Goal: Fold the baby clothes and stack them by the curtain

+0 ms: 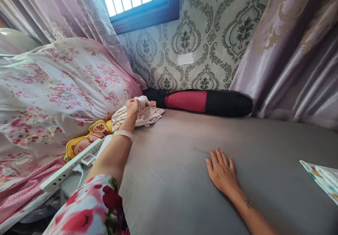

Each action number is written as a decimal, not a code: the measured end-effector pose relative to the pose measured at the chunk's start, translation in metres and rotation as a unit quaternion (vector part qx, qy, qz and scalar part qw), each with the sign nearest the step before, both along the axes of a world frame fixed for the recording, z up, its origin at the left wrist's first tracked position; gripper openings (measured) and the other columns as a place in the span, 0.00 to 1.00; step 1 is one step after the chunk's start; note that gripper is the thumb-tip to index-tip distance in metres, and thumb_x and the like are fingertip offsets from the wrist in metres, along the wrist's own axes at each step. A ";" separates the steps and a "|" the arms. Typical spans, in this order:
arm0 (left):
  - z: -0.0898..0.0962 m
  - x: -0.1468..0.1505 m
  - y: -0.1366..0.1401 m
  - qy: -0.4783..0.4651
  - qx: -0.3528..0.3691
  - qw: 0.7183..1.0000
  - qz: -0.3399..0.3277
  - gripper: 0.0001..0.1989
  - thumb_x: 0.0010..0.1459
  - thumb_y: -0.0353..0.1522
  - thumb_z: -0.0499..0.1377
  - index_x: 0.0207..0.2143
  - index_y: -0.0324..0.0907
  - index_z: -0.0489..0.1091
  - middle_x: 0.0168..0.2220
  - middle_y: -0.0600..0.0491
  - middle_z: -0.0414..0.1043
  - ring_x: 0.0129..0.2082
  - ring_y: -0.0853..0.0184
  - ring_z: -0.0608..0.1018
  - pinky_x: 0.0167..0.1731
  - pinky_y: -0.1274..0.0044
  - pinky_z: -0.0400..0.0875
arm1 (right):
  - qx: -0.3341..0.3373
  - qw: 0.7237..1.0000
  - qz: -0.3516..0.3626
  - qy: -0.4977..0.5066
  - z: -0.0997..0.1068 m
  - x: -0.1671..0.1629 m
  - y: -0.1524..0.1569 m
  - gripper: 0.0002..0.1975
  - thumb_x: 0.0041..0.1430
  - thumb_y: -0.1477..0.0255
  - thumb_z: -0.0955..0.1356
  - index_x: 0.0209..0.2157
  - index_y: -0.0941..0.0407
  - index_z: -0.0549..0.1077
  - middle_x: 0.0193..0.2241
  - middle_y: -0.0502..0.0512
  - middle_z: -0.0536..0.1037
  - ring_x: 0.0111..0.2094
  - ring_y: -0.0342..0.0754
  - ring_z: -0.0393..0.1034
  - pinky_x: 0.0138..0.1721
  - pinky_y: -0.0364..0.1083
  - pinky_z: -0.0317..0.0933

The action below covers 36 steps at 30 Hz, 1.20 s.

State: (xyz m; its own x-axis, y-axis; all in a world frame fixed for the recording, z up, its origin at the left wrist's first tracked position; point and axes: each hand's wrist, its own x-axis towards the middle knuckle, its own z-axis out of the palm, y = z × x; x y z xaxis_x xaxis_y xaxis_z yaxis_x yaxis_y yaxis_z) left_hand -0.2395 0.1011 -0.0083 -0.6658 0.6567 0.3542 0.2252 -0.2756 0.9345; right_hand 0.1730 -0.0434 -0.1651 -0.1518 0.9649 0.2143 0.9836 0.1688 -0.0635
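- I see the left hand [132, 105] closed on the soft white cloth pile [151, 114] at the bed's far left corner.
- The right hand [221, 171] is open, palm down, fingers spread on the smooth grey bed [171, 192], nearer its front edge.
- I'd pinch thin fabric by whole layers, lifting gently so the loose folds don't drag.
- Along the far edge lies a cylindrical black bag [227, 103] with a red mesh panel.
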 end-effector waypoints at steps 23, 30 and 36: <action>-0.044 0.266 -0.080 -0.152 -0.218 0.747 -0.609 0.22 0.37 0.40 0.73 0.30 0.39 0.69 0.25 0.59 0.68 0.22 0.76 0.69 0.25 0.81 0.64 | 0.002 0.728 -0.070 0.682 0.056 0.070 0.026 0.27 0.56 0.46 0.59 0.39 0.55 0.73 0.36 0.61 0.78 0.36 0.52 0.74 0.40 0.50 0.68; -0.049 0.283 -0.091 -0.024 -0.260 0.709 -0.655 0.22 0.44 0.44 0.69 0.37 0.42 0.71 0.24 0.59 0.68 0.20 0.76 0.66 0.19 0.82 0.56 | -0.150 0.799 0.095 0.575 0.079 0.064 0.009 0.22 0.54 0.51 0.68 0.38 0.55 0.76 0.32 0.51 0.78 0.34 0.47 0.71 0.35 0.43 0.64; -0.047 0.257 -0.092 0.052 -0.245 0.790 -0.560 0.22 0.49 0.50 0.63 0.34 0.40 0.71 0.31 0.53 0.72 0.29 0.71 0.72 0.28 0.80 0.64 | -0.120 0.811 0.064 0.569 0.063 0.070 0.016 0.22 0.52 0.52 0.70 0.36 0.57 0.77 0.29 0.50 0.78 0.29 0.44 0.69 0.30 0.42 0.61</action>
State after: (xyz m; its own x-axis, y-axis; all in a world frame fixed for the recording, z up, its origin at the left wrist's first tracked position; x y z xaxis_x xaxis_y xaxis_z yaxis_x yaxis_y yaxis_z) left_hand 0.0175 0.0092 -0.0555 0.4451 0.8885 -0.1116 0.1792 0.0337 0.9832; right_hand 0.2430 -0.0274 -0.1017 -0.0889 0.9916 0.0945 0.2400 0.1134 -0.9641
